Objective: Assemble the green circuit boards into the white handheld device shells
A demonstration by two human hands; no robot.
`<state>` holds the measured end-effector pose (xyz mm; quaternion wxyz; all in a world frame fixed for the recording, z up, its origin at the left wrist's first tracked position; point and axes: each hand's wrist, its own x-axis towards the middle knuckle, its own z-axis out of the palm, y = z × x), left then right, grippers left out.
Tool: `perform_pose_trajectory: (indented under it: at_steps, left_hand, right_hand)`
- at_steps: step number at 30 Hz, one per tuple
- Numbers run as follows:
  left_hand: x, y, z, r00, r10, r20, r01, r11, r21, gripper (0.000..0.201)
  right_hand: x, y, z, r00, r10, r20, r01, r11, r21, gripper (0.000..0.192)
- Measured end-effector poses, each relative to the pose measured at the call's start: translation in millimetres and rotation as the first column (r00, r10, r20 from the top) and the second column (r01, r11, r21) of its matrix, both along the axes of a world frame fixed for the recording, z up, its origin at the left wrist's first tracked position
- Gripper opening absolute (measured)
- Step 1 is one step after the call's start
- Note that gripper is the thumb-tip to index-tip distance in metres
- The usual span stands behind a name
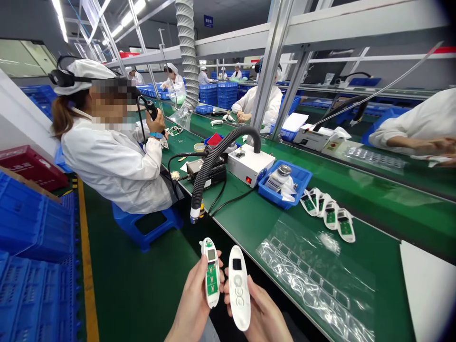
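My left hand (195, 289) is closed around a white handset half (211, 275) with a green circuit board and a small grey screen facing up. In my right hand (261, 304) is a white handset cover (239, 289), its dark window near the top and its button outlines below. The two parts are held side by side, a small gap between them, in front of the bench edge. On the bench to the right lie several white shells with green boards (330, 214) in a row, partly overlapping. A clear plastic sheet with square pockets (309, 273) lies nearer to me.
A bendable black fume hose (213, 166) rises from a white box (250, 164) and hangs over the bench edge. Beside it stands a blue tray (302, 176). A co-worker (110, 156) sits at the left on a blue stool (146, 225). White paper (427, 289) lies at the right.
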<state>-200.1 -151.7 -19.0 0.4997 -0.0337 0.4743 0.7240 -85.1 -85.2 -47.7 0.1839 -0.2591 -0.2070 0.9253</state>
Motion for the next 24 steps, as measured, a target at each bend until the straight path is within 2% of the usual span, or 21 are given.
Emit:
perform_pose_trajectory:
  at_steps: [3,6,9,12,18,24]
  left_hand:
    - [1.8,-0.3,-0.3,1.0,0.014,-0.019,-0.014,0.999,-0.04,0.038]
    - [6.4,1.4,-0.4,0.999,0.027,-0.047,-0.029,0.999,-0.043,0.033]
    - [15.1,5.4,-0.6,0.991,-0.034,-0.132,0.035,0.999,0.004,0.031]
    - [25.1,10.1,-3.9,0.97,-0.093,-0.226,0.099,0.995,0.015,0.035]
    - [36.1,17.1,-15.3,0.91,-0.164,-0.38,0.171,0.985,-0.017,0.038]
    - [44.6,22.4,-17.3,0.898,-0.204,-0.391,0.208,0.978,-0.032,0.034]
  right_hand:
    - [2.7,0.8,-3.9,1.0,-0.013,0.007,0.012,0.999,0.053,0.043]
    - [5.8,2.7,-3.5,1.0,-0.021,0.022,0.016,0.982,0.19,0.041]
    - [9.5,5.4,-0.1,0.997,-0.045,0.07,0.016,0.928,0.371,0.04]
    - [12.6,7.2,-0.3,0.991,-0.063,0.121,-0.004,0.874,0.486,0.041]
    - [18.1,7.5,-11.4,0.981,-0.117,0.155,0.017,0.847,0.532,0.045]
    - [23.9,5.7,-7.5,0.968,-0.191,0.163,0.07,0.829,0.555,0.036]
